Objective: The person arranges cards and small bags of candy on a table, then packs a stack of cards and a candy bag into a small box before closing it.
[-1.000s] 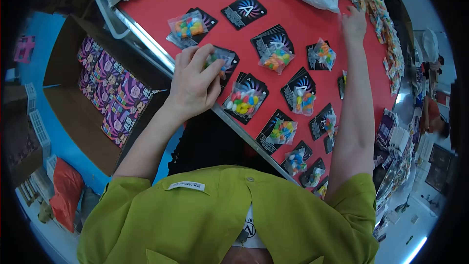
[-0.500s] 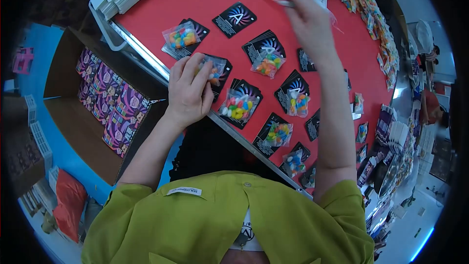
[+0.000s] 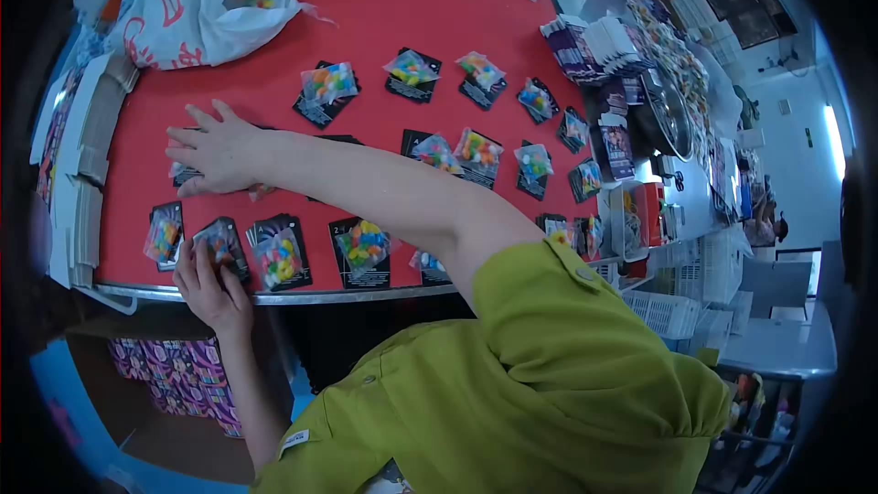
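On the red table, my right hand reaches far left with its fingers spread flat. Black cards show at its fingertips; what lies beneath the palm is hidden. Near the front edge, my left hand has its fingers and thumb closed round a clear bag of colourful candies on a stack of black cards. Beside it lie another candy bag on cards to the left and a candy bag on fanned cards to the right. A further candy bag rests on a card pile.
More candy bags on cards, such as this bag, stand in rows. A white plastic bag lies at the back left, by stacked white boxes. Below the table's metal edge is a cardboard box with printed packs inside.
My view has swung to the right. My right hand has come down flat onto the left side of the table, no longer raised with a white item. My left hand stays at a candy bag.
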`<state>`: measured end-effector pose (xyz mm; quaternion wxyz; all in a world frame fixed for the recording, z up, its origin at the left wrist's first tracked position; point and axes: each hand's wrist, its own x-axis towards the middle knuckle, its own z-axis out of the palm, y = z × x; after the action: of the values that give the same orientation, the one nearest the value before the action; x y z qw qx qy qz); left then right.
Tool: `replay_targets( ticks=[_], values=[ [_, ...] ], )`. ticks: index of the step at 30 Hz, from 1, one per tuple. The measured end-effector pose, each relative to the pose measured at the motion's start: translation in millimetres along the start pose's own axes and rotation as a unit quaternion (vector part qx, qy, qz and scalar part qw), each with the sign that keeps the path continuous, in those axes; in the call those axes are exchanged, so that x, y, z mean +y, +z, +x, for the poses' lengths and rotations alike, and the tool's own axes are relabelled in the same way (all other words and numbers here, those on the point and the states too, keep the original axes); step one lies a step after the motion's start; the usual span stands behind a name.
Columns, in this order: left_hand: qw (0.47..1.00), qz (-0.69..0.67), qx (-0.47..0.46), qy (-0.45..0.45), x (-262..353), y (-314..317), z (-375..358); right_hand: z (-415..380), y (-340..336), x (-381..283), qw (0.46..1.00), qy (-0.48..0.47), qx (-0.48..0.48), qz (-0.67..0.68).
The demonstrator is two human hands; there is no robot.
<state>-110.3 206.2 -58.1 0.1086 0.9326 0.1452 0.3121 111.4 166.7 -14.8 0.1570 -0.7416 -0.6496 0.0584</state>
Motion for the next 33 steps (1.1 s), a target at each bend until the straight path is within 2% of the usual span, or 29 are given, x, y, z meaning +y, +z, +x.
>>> replay_targets(
  ticks=[2,4,5,6,7,9,10,12,14,15,17,18,19,21,22,23,24,25,26,28,30,32,33],
  values=[
    [1.0,0.021,-0.002,0.007,1.0,-0.6,-1.7,-23.9,-12.8,14.4,0.983,-0.046,0.175,-0.014],
    [1.0,0.011,-0.001,0.003,-0.9,2.2,-4.8,-74.1,-62.2,35.1,0.978,0.014,0.21,0.004],
    [1.0,0.006,0.004,-0.007,-0.6,2.5,-5.5,-103.7,-85.9,51.5,0.971,0.078,0.228,0.001],
    [1.0,0.002,0.008,-0.014,-0.8,2.4,-5.6,-137.1,-91.2,79.7,0.941,0.12,0.316,0.007],
    [1.0,-0.013,0.005,-0.018,-1.2,1.8,-6.2,-176.0,-101.9,104.2,0.902,0.135,0.401,-0.089],
    [1.0,-0.018,0.018,-0.016,-2.0,3.6,-8.2,-266.0,-128.0,140.7,0.865,0.279,0.415,-0.031],
    [0.999,-0.019,0.033,-0.023,-1.7,4.0,-9.3,-309.3,-142.1,142.9,0.847,0.335,0.413,-0.01],
    [0.998,-0.056,0.037,-0.017,-0.7,2.9,-9.8,-389.4,-156.8,140.4,0.811,0.415,0.4,-0.101],
    [0.993,-0.031,0.108,0.018,0.6,1.8,-6.2,-459.8,-158.9,126.0,0.759,0.509,0.377,-0.15],
    [0.994,0.001,0.111,0.017,11.4,-4.1,-2.1,-495.0,-154.0,123.4,0.732,0.55,0.365,-0.171],
    [0.993,0.0,0.111,0.041,33.6,-6.5,11.2,-544.2,-149.3,106.3,0.68,0.624,0.34,-0.178],
    [0.992,0.008,0.118,0.053,46.4,-8.5,17.3,-561.5,-148.5,101.9,0.664,0.671,0.298,-0.145],
    [0.992,-0.052,0.107,0.042,63.0,-6.9,25.0,-572.2,-143.9,106.1,0.66,0.673,0.304,-0.137],
    [0.99,-0.076,0.096,0.071,93.2,4.1,43.0,-579.6,-140.7,113.2,0.7,0.655,0.165,-0.234],
    [0.987,-0.104,0.083,0.087,110.2,10.2,50.4,-571.1,-139.6,116.4,0.704,0.65,0.148,-0.244],
    [0.984,-0.096,0.068,0.136,132.2,10.7,60.8,-561.4,-139.3,120.3,0.708,0.651,0.149,-0.23],
    [0.978,-0.085,0.05,0.182,155.7,10.5,70.6,-550.1,-139.7,125.0,0.702,0.674,0.088,-0.213],
    [0.974,-0.106,0.037,0.195,175.6,13.7,75.8,-543.0,-139.6,129.6,0.699,0.688,0.024,-0.196],
    [0.971,-0.122,0.024,0.205,192.2,16.2,78.5,-538.6,-136.8,132.1,0.714,0.676,0.021,-0.178],
    [0.964,-0.147,0.006,0.223,220.0,22.4,80.7,-526.7,-133.8,130.8,0.708,0.669,-0.067,-0.216],
    [0.963,-0.152,0.001,0.221,238.5,28.5,74.8,-523.8,-141.2,125.0,0.733,0.645,-0.071,-0.206],
    [0.958,-0.216,-0.017,0.19,253.8,35.8,64.4,-523.7,-143.4,128.3,0.709,0.666,-0.05,-0.227],
    [0.961,-0.208,-0.017,0.181,258.9,38.4,59.5,-523.4,-143.5,129.6,0.717,0.657,-0.053,-0.226]
  ],
)
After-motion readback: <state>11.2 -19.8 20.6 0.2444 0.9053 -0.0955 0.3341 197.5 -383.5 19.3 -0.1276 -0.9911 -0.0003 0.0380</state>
